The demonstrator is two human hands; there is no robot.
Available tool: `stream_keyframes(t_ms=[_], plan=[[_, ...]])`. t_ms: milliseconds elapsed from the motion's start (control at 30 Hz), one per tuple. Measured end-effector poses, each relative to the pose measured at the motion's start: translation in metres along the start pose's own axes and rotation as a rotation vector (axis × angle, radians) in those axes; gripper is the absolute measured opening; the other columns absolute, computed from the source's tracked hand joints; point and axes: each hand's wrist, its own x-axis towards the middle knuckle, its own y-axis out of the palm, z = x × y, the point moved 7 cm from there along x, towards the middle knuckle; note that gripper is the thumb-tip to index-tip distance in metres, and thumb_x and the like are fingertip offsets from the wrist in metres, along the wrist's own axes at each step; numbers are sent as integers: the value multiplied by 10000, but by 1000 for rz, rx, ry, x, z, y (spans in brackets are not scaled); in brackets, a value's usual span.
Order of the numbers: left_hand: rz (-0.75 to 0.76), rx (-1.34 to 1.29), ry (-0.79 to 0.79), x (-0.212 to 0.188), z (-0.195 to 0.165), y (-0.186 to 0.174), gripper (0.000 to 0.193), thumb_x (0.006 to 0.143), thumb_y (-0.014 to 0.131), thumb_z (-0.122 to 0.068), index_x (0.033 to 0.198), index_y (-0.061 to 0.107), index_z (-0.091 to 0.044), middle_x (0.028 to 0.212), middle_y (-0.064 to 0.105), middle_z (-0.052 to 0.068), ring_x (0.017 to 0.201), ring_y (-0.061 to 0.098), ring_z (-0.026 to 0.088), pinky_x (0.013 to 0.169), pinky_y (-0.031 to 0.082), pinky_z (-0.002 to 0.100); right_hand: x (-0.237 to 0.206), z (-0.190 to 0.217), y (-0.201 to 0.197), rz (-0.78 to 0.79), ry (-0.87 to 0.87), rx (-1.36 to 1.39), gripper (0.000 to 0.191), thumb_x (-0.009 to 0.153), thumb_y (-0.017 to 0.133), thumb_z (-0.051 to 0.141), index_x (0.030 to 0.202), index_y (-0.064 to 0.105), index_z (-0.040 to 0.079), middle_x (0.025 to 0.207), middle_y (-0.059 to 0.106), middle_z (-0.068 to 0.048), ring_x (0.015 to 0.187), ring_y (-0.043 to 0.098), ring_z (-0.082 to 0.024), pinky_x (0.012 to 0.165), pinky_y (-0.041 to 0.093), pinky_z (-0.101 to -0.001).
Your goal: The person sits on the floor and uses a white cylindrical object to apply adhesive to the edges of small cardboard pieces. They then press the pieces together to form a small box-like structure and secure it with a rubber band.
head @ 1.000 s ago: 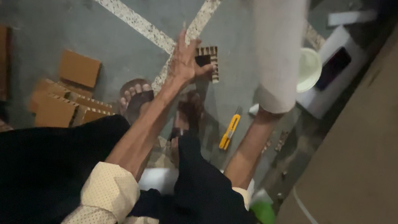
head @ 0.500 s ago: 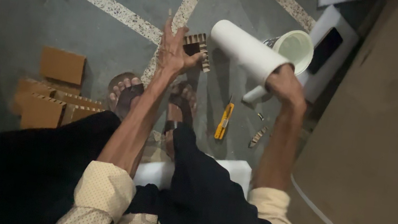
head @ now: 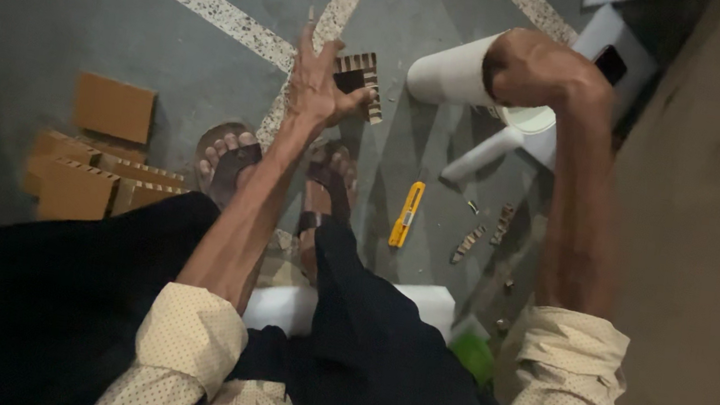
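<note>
We are seated above the grey floor (head: 125,27), both arms stretched out over our sandalled feet (head: 232,164). Our left hand (head: 315,87) has its fingers spread wide and straight, while the thumb pins a small corrugated cardboard piece (head: 360,79) against the palm side, so the piece sits just right of the hand, held up above the floor. Our right hand (head: 532,68) is closed around the near end of a white tube (head: 449,74), which points left toward the cardboard piece but stays apart from it; the hand hides how the fingers wrap. In our judgement the two things are being brought together, and doing that well means keeping the tube level, steadying the cardboard with a firmer pinch than thumb alone, and closing the gap slowly so the fluted edges do not crush. A yellow utility knife (head: 406,213) lies on the floor just beside the right foot, with cardboard scraps (head: 474,239) near it, and a stack of cardboard sheets (head: 89,169) rests well to the left.
</note>
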Motion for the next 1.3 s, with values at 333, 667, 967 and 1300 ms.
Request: stream_keyframes(t_ms=[333, 667, 967, 1300], plan=[[37, -34, -46, -3, 8, 5, 899, 635, 918, -487, 1314, 576, -6, 1522, 279, 308, 1316, 482, 517, 1100, 488, 543, -48, 3, -21, -399, -42, 204, 373, 718, 721, -8, 1075, 813, 54, 948, 763, -220, 783, 758, -284, 805, 593, -404], [30, 18, -21, 0, 13, 12, 892, 641, 936, -464, 1326, 572, -24, 1520, 254, 303, 1333, 434, 530, 1078, 473, 553, -169, 19, -12, -543, 122, 921, 215, 894, 699, -36, 1079, 767, 50, 1096, 780, -85, 953, 776, -172, 872, 610, -329], [-23, 27, 18, -9, 8, 6, 856, 660, 947, -442, 1313, 591, -16, 1511, 283, 312, 1289, 494, 511, 1068, 499, 515, -57, 28, 173, -394, 241, 724, 236, 853, 728, 67, 1080, 790, 86, 1113, 797, -70, 940, 777, -185, 844, 603, -301], [-60, 20, 46, -10, 2, 2, 863, 659, 955, -434, 1313, 595, 0, 1497, 293, 328, 1291, 486, 525, 1067, 498, 536, -26, 15, 236, -144, 490, 751, 457, 916, 557, 87, 1304, 668, 302, 1205, 668, -23, 726, 719, -259, 637, 620, -408]])
